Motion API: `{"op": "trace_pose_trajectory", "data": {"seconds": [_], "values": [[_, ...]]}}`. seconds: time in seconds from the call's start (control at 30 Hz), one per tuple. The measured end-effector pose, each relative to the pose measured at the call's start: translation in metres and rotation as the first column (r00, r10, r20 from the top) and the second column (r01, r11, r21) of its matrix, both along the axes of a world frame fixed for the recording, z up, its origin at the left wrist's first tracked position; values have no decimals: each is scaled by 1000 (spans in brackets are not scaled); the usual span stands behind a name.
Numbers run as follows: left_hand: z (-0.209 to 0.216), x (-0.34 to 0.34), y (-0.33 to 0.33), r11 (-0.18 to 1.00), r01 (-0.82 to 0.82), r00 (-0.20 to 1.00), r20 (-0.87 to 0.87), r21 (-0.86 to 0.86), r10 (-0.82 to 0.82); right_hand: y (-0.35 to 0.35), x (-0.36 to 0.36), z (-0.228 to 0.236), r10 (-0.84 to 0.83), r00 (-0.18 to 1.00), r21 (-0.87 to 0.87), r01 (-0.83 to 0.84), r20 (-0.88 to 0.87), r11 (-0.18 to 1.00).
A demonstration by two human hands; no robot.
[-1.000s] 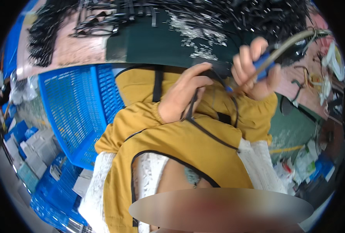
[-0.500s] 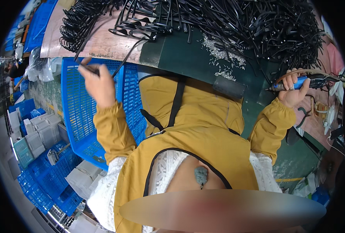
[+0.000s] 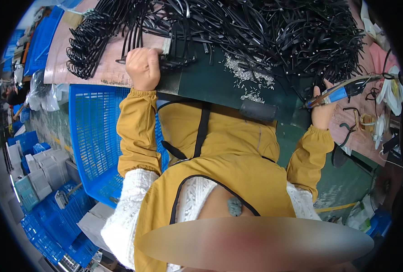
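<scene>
My left hand point(image 3: 142, 69) is closed in a fist at the table's near edge, around part of a black eyeglass frame point(image 3: 179, 62) that shows beside it; the fingertips are hidden. Black temples stand up behind the fist. In my right hand point(image 3: 323, 111) lies a blue-and-black pen-shaped tool point(image 3: 339, 94), its tip pointing left. The fingers of that hand extend toward the near right edge of a big heap of black eyeglass temples point(image 3: 265, 34). Whether they touch a temple I cannot tell.
Stacked black eyeglass frames point(image 3: 88, 50) line the table's left side. Small silver pins point(image 3: 249, 75) lie scattered on the dark green mat point(image 3: 201, 79). A blue plastic basket point(image 3: 95, 136) stands below the left edge. Bags and cables hang at right; crates are stacked at far left.
My left hand has moved up and right from over the blue basket to the row of eyeglass frames. My right hand has shifted slightly left, its fingers now stretching toward the heap.
</scene>
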State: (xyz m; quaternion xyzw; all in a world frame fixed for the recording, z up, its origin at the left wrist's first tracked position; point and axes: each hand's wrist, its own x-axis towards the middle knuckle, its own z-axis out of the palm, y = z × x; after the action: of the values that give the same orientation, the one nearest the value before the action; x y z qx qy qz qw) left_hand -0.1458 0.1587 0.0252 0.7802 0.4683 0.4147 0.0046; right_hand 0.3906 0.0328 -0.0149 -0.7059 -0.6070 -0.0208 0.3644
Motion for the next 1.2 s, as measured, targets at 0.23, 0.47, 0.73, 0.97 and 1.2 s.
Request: {"op": "trace_pose_trajectory", "data": {"seconds": [0.23, 0.47, 0.73, 0.97, 1.2], "values": [[41, -28, 29, 960, -84, 992, -114, -267, 56, 6, -9, 1, -45, 920, 99, 90, -390, 991], [97, 109, 69, 979, 202, 978, 51, 32, -204, 12, -4, -3, -118, 923, 98, 165, -365, 982], [115, 326, 188, 911, 302, 952, -39, 280, -304, 8, 5, -3, -83, 758, 107, 197, -647, 975], [98, 346, 192, 917, 344, 810, -559, 201, -181, 9, 2, -7, -10, 613, 240, 324, -790, 915], [163, 257, 198, 986, 137, 964, -244, 100, -109, -5, -7, 24, 170, 476, 426, 505, -863, 751]]}}
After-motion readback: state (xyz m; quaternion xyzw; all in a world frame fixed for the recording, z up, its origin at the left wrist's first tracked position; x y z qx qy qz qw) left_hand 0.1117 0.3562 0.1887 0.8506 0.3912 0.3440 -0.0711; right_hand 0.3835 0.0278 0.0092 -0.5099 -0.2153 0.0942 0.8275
